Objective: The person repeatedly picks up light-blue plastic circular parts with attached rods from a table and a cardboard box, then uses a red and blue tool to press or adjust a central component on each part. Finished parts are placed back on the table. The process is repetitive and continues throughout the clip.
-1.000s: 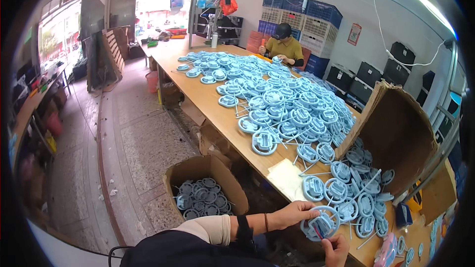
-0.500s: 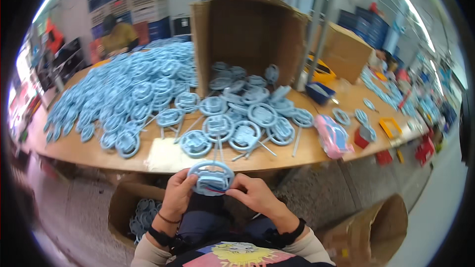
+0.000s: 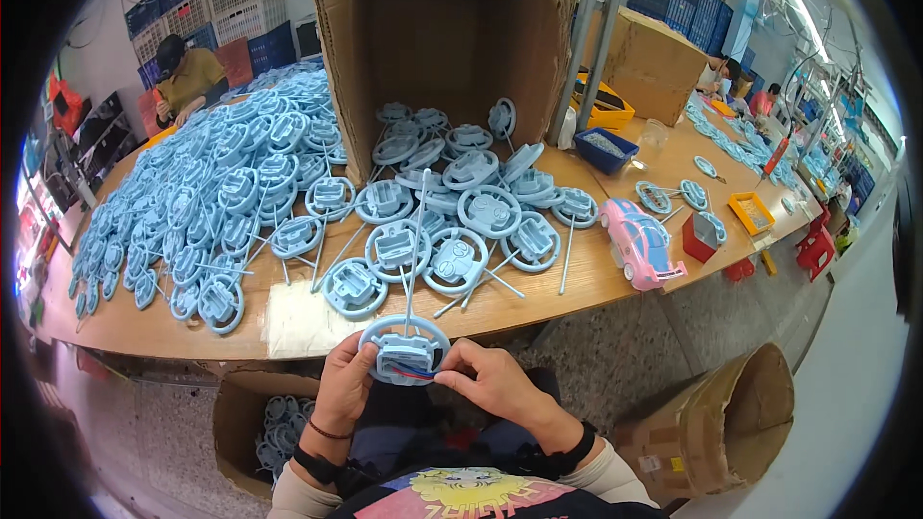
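Between my hands, just off the table's front edge, is a light blue plastic toy steering wheel (image 3: 392,330) with its hollow back turned up. Red and blue wires (image 3: 411,371) lie across its hub. My left hand (image 3: 346,377) grips the wheel's left rim, thumb on top. At the lower right of the hub, the fingers of my right hand (image 3: 486,377) are pinched on the wire ends. Thin pale rods (image 3: 417,240) stretch up from the wheel toward the pile. More toy steering wheels (image 3: 396,248), many with rods, lie right behind it.
An upright cardboard box (image 3: 452,48) opens toward me behind the wheels. A large heap of wheels (image 3: 207,183) covers the left. Right stand a pink toy car (image 3: 639,245), blue bin (image 3: 604,156) and yellow tray (image 3: 750,213). Cardboard boxes (image 3: 687,447) stand on the floor; a co-worker (image 3: 187,77) sits far left.
The head view has shifted, so the table and heap look nearer and sharper. My hands keep the same hold on the wheel, which is tilted slightly differently.
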Demonstrator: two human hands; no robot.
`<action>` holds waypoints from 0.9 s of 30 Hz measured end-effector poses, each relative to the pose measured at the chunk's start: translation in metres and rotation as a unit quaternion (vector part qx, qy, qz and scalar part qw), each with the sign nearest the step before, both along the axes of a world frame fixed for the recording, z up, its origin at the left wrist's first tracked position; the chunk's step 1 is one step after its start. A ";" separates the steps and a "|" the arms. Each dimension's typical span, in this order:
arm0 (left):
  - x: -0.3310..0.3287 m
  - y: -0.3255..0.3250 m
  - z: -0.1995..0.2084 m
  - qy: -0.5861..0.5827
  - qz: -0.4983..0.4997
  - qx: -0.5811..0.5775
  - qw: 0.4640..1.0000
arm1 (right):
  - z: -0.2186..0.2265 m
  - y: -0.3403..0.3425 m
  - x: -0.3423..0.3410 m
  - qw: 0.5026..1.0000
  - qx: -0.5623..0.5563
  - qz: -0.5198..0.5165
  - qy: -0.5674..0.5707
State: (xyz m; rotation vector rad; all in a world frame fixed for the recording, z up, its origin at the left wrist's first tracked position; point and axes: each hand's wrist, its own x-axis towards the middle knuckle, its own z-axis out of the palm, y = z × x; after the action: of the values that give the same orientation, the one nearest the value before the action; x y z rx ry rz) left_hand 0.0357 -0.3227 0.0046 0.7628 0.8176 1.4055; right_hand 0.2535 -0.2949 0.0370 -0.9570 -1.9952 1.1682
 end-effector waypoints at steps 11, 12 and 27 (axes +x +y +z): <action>0.006 0.013 0.001 -0.043 -0.065 -0.008 0.997 | -0.011 0.012 -0.007 0.998 -0.057 -0.010 0.025; 0.003 0.013 -0.001 -0.030 -0.054 -0.009 0.998 | -0.013 0.013 -0.009 0.998 -0.058 -0.005 0.022; -0.185 -0.113 0.019 0.427 0.167 -0.154 0.875 | -0.037 0.020 -0.004 0.975 -0.206 0.070 0.049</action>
State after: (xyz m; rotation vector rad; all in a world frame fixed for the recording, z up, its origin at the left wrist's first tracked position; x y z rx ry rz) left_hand -0.1490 -0.4352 0.0239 1.0309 1.8903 1.1527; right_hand 0.2496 -0.2748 -0.0004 -0.9429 -1.7991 1.7198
